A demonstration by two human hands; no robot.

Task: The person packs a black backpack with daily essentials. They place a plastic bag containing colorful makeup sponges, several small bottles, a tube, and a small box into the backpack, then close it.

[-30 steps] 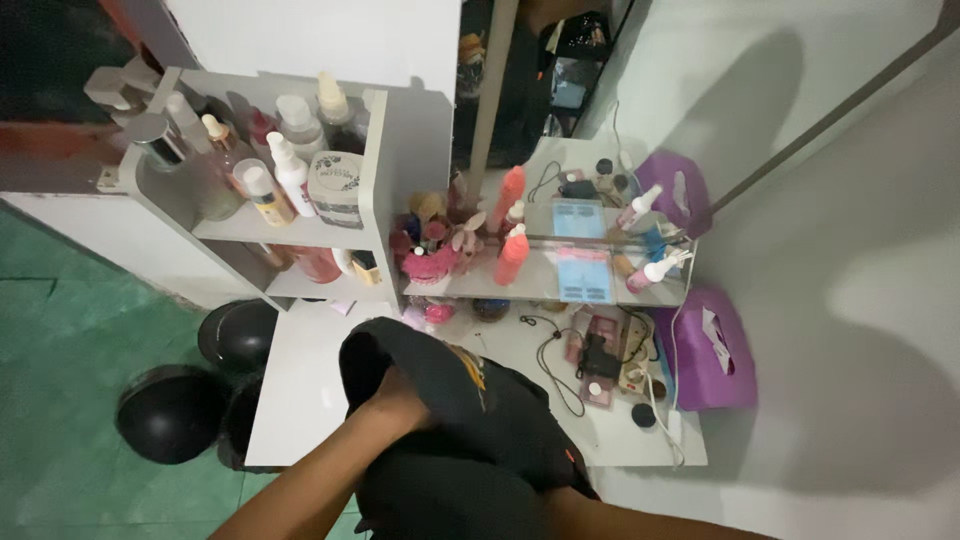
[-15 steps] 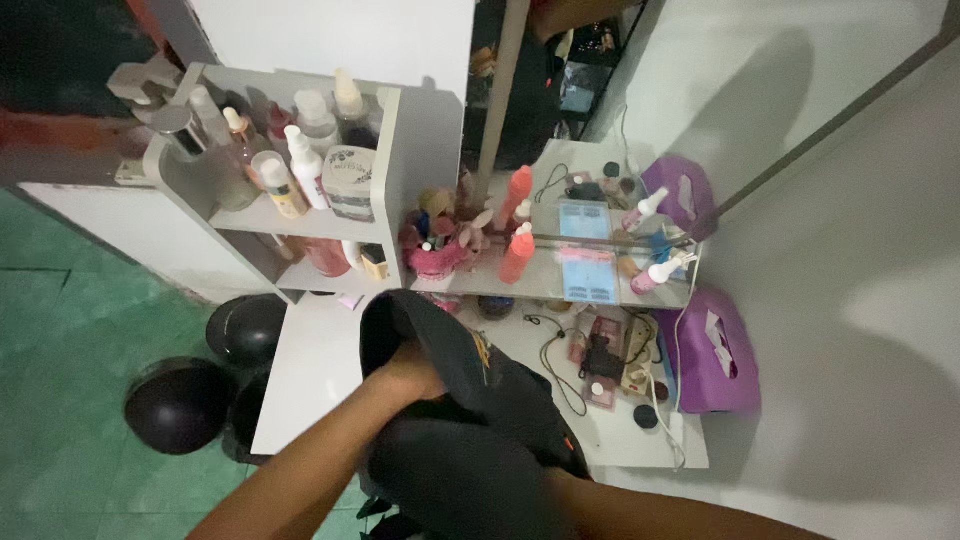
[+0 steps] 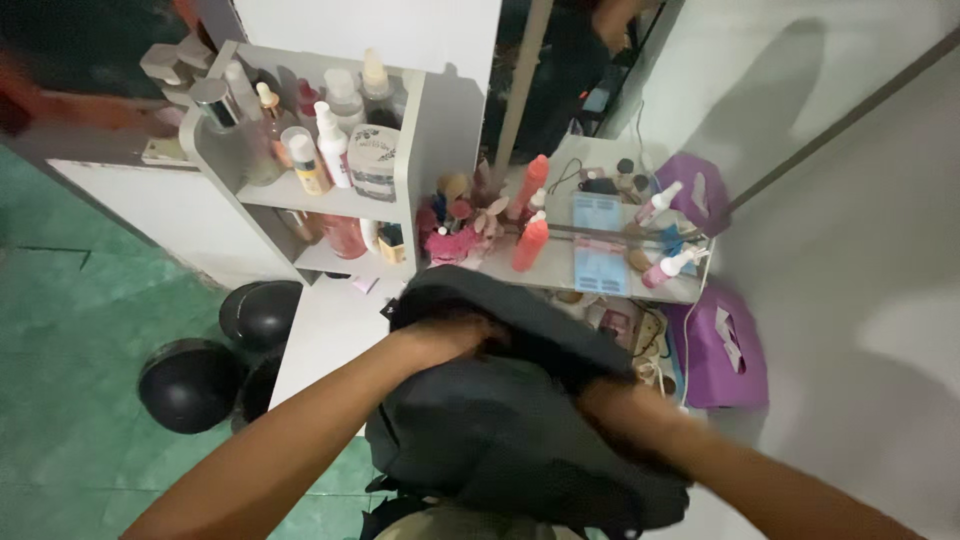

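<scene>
The white dressing table point(image 3: 320, 335), smooth and flat-topped, served as the landmark. Over its near half hung a dark grey backpack point(image 3: 520, 430) of soft woven fabric, bulky and rounded, its upper flap slumped toward the table's back. To the table's left, on the green tiled floor point(image 3: 70, 330), lay glossy black round helmets point(image 3: 190, 385). At the table's right end sat a purple boxy tissue holder point(image 3: 720, 350) with a slit in its top. Above the table's back left corner stood a white shelf unit point(image 3: 410, 150) crowded with slender plastic and glass bottles point(image 3: 330, 140). On the low ledge behind the table stood two orange-red tapered bottles point(image 3: 530, 243) and a pink cup of brushes point(image 3: 452, 240).

The left hand point(image 3: 450, 338) was clenched on the backpack's upper edge, fingers buried in the cloth. The right hand point(image 3: 610, 400), blurred, was pressed into the fabric on the bag's right side, apparently grasping it.
</scene>
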